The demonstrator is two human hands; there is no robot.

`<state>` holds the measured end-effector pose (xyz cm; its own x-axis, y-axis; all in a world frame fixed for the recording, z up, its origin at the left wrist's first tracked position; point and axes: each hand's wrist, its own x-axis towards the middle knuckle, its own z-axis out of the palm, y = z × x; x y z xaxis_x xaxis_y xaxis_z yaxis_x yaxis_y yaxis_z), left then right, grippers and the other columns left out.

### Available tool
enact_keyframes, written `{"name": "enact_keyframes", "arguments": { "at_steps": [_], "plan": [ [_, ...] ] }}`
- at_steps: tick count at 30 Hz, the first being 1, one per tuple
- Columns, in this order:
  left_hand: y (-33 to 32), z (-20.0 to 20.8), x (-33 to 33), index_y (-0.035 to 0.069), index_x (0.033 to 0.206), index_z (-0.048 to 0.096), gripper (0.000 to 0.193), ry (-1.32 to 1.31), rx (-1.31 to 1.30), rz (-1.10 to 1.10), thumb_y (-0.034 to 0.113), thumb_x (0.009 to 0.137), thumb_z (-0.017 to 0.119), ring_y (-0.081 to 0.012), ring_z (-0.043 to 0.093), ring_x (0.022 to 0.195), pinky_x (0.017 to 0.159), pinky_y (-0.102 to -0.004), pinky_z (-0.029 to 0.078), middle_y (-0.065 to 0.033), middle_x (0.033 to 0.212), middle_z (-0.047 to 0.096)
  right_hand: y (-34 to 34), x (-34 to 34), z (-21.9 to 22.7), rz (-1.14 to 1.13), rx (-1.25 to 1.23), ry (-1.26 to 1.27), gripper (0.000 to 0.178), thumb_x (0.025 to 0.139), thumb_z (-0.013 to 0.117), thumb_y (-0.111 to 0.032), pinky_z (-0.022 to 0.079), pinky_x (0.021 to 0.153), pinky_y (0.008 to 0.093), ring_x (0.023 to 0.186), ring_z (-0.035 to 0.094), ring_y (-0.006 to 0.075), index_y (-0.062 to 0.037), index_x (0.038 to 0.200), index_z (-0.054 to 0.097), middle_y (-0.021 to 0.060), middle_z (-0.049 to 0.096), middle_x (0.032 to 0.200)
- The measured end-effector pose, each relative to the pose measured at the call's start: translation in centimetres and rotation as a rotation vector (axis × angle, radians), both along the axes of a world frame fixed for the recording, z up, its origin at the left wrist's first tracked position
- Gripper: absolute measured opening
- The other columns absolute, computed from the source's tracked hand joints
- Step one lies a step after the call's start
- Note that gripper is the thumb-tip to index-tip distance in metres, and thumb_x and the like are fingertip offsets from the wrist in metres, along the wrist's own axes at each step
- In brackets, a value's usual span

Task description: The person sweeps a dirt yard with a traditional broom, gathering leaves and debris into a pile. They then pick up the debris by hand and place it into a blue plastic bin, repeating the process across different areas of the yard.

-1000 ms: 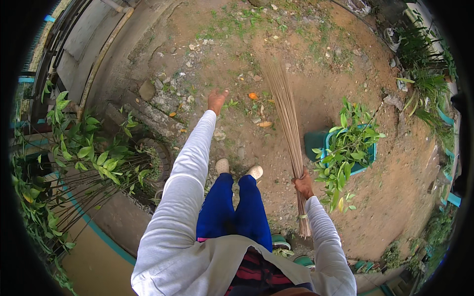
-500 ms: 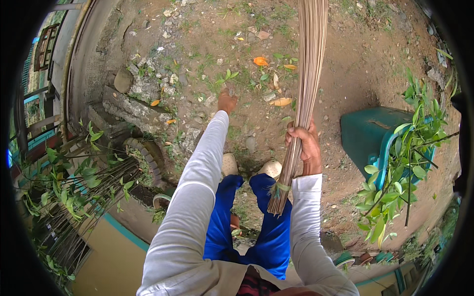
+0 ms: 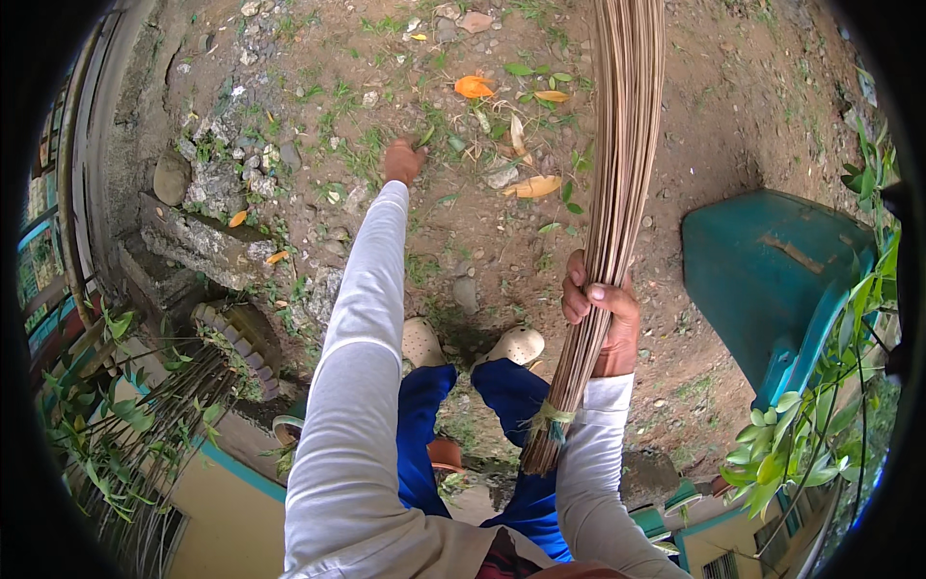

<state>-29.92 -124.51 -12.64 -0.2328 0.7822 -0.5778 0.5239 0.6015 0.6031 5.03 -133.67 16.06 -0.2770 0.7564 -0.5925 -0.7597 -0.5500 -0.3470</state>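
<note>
The broom (image 3: 625, 145) is clasped near its tie (image 3: 553, 415) by the right hand (image 3: 608, 318) and is best held aside, off the leaves (image 3: 533, 186); beside a green leaf (image 3: 426, 136), the left hand (image 3: 404, 162) is held out over the soil (image 3: 709, 116), and whether anything is pinched there cannot be told

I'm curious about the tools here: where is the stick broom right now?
In the head view, the stick broom is right of centre, gripped in the person's right hand, between the orange leaf and the green bin.
</note>
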Motion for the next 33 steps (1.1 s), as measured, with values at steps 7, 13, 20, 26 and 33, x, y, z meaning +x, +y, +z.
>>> {"name": "enact_keyframes", "arguments": {
  "at_steps": [7,13,20,26,33],
  "plan": [
    [7.7,4.7,9.1,0.018,0.126,0.056,0.050,0.298,0.595,-0.165,0.037,0.081,0.068,-0.0360,0.046,0.122,0.099,-0.0464,0.039,-0.0194,0.138,0.042,0.2,0.6,1.5,-0.034,-0.015,-0.092,0.034,0.065,0.064,0.000,0.046,0.043,0.0304,0.051,0.052,0.0167,0.0044,0.095,0.048,0.0108,0.050,0.077],
    [11.2,5.6,16.6,0.029,0.145,0.029,0.098,0.211,0.027,-0.311,0.079,0.066,0.055,-0.0422,0.024,0.136,0.109,-0.0503,0.026,-0.0186,0.145,0.032,0.7,1.2,3.9,-0.064,0.022,-0.273,0.041,0.061,0.065,0.001,0.047,0.044,0.0304,0.050,0.054,0.0178,0.0041,0.097,0.047,0.0111,0.051,0.075],
    [1.5,5.3,25.7,0.025,0.143,0.033,0.101,0.155,0.199,-0.782,0.079,0.062,0.058,-0.0430,0.028,0.134,0.102,-0.0688,0.014,-0.0216,0.143,0.032,-0.1,2.2,4.6,-0.099,0.050,-0.299,0.044,0.060,0.065,-0.002,0.047,0.043,0.0291,0.050,0.054,0.0179,0.0053,0.099,0.047,0.0115,0.050,0.076],
    [-2.8,1.8,23.8,0.008,0.111,0.053,0.036,0.136,0.548,-0.744,0.004,0.077,0.064,-0.0372,0.057,0.096,0.077,-0.0426,0.050,-0.0170,0.109,0.049,-1.0,2.9,4.7,-0.131,0.025,-0.294,0.045,0.060,0.065,-0.001,0.048,0.043,0.0293,0.050,0.056,0.0179,0.0053,0.101,0.047,0.0109,0.050,0.075],
    [0.7,5.1,18.7,0.007,0.122,0.047,0.054,-0.022,0.462,-0.336,-0.003,0.071,0.060,-0.0408,0.057,0.095,0.079,-0.0443,0.049,-0.0226,0.115,0.049,-0.8,3.4,4.2,-0.183,0.000,-0.279,0.036,0.061,0.065,-0.001,0.048,0.043,0.0293,0.050,0.056,0.0174,0.0057,0.092,0.048,0.0109,0.051,0.073]
  ]
}}
